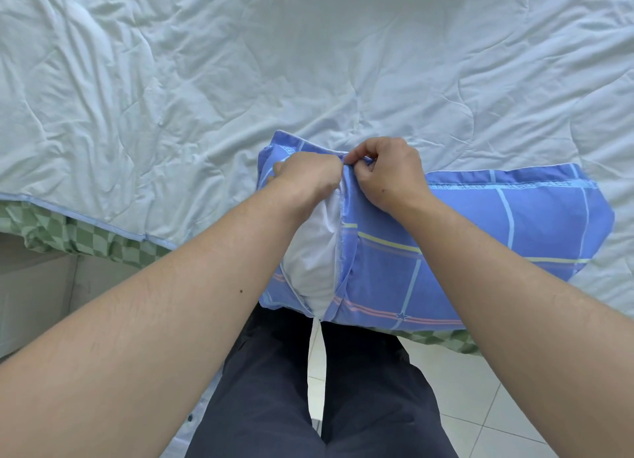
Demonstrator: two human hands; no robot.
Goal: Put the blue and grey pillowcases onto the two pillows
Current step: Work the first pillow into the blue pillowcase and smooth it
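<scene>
A blue checked pillowcase [463,238] lies at the near edge of the bed with a white pillow [314,251] inside it. The pillow shows through the case's open slit on the left. My left hand [308,179] grips the left edge of the opening at its far end. My right hand [387,172] pinches the right edge of the opening beside it, fingers curled on the fabric. The two hands touch at the top of the slit. A white strip [317,372] hangs down from the opening's near end. No grey pillowcase or second pillow is in view.
A pale, wrinkled quilt [274,63] covers the bed. A green checkered sheet [85,238] shows under its near left edge. My dark trousers [274,389] and a white tiled floor [497,406] are below.
</scene>
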